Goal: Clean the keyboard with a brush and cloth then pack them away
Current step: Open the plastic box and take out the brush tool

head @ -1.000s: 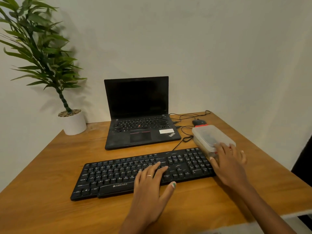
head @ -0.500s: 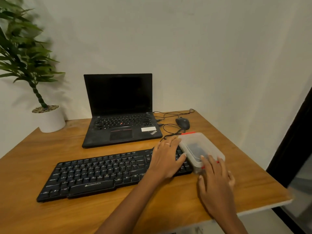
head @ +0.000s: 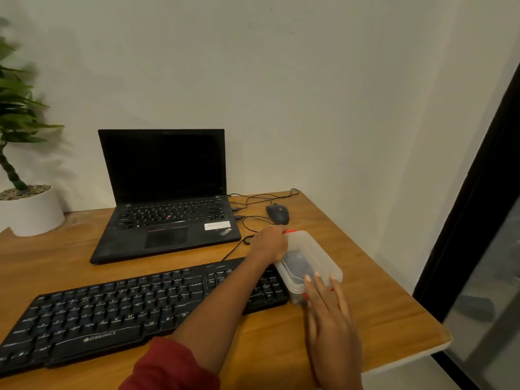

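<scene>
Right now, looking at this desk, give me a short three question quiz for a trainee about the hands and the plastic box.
1. True or false: both hands touch the translucent box.
2. What lies directly beyond the box? A) mouse B) plant pot C) laptop
3. Fill in: the left hand reaches across the ____.

Key: 1 true, with the right hand at its near end; 2 A; 3 keyboard.

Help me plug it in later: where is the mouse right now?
In the head view the mouse sits at the table's far right, right of the laptop and just beyond the plastic box.
</scene>
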### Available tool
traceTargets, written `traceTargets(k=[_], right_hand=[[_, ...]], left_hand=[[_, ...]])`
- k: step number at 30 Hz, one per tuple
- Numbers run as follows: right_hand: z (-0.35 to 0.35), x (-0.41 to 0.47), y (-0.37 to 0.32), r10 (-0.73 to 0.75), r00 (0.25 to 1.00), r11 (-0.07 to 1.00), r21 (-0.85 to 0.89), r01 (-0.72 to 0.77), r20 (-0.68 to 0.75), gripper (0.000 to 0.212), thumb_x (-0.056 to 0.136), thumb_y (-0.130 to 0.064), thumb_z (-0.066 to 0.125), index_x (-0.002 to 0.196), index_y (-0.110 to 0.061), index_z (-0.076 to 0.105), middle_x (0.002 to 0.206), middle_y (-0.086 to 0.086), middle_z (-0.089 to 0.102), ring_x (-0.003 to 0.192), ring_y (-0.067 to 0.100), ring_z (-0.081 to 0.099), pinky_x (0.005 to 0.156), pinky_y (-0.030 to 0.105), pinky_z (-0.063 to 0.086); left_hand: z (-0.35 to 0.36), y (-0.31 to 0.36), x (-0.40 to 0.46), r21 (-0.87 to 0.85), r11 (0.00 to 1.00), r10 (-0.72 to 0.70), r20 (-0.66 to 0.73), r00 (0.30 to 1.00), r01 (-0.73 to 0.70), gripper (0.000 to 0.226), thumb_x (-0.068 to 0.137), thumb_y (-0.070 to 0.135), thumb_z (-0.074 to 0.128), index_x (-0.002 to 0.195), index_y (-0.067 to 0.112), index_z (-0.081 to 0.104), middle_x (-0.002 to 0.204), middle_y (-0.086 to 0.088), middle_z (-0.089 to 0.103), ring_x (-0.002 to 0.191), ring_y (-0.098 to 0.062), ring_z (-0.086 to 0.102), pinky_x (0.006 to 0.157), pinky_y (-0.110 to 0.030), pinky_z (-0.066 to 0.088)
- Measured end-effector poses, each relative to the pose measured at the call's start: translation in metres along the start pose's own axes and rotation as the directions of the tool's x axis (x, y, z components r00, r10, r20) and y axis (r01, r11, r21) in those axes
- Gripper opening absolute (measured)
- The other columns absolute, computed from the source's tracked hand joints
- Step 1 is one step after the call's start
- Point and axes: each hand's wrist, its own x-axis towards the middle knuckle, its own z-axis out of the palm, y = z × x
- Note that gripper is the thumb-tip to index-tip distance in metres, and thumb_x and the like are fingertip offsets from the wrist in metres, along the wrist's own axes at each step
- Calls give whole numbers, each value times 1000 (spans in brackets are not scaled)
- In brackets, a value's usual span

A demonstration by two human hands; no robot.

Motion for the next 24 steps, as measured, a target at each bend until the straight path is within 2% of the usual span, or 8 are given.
traceTargets(k=[4, 6, 8, 13, 16, 18, 21, 24], right_hand=[[-1, -2, 0, 8, 1000, 1000, 10, -7, -25, 68, 60, -1, 82, 124, -17, 61, 130, 3, 59, 127, 26, 42, 77, 43, 54], [0, -2, 0, 2, 999, 1000, 3, -2, -42, 62, 66, -5, 73, 125, -18, 60, 132, 1, 57, 128, 25, 40, 78, 43, 53], [-1, -2, 0, 5, 999, 1000, 3, -5, -48, 57, 69, -11, 59, 126, -19, 58, 134, 0, 56, 129, 24, 39, 79, 44, 52], [0, -1, -1, 30, 999, 999, 13, -30, -35, 56, 74, -22, 38, 128, -23, 56, 135, -2, 55, 130, 22, 38, 80, 44, 51], [1, 0, -1, 25, 999, 1000, 11, -24, -37, 57, 72, -18, 45, 128, -26, 53, 135, -3, 55, 130, 21, 37, 80, 44, 51], [2, 0, 0, 20, 999, 1000, 20, -19, -37, 63, 66, -14, 56, 128, -25, 52, 134, -2, 56, 129, 22, 38, 80, 45, 51], [5, 1, 3, 13, 999, 1000, 16, -12, -36, 66, 63, -14, 60, 127, -25, 52, 133, -2, 56, 128, 22, 38, 82, 49, 50], [6, 0, 5, 15, 999, 1000, 20, -14, -40, 65, 63, -15, 60, 126, -25, 54, 132, -2, 57, 129, 21, 38, 82, 51, 50]], left_hand=[[3, -2, 5, -55, 998, -5, -34, 999, 3, 35, 102, 20, 38, 125, 15, 63, 120, -9, 63, 108, -28, 57, 84, -35, 44], [2, -4, 10, -87, 996, -20, -12, 1000, 19, 30, 101, 19, 40, 102, 10, 68, 100, -9, 64, 95, -28, 57, 74, -33, 41], [2, -5, 16, -138, 989, -54, -4, 999, 53, 35, 100, 18, 42, 70, 8, 59, 73, -6, 54, 77, -27, 50, 63, -33, 34], [4, -10, 30, -235, 964, -129, -19, 992, 121, 49, 100, 21, 49, 52, 14, 43, 57, -2, 40, 56, -17, 36, 56, -32, 25], [6, -11, 33, -288, 946, -164, -21, 986, 151, 49, 99, 23, 53, 51, 15, 42, 56, -1, 41, 53, -14, 35, 51, -31, 25], [7, -10, 34, -311, 934, -189, -14, 982, 175, 45, 99, 24, 53, 56, 11, 49, 60, -6, 47, 59, -22, 44, 55, -30, 27], [9, -8, 36, -325, 919, -240, -6, 971, 225, 35, 99, 26, 52, 90, -6, 66, 94, -24, 66, 92, -38, 61, 60, -30, 31], [13, -7, 36, -302, 921, -275, -49, 960, 248, 35, 99, 28, 50, 101, -4, 66, 107, -22, 66, 100, -35, 61, 66, -31, 36]])
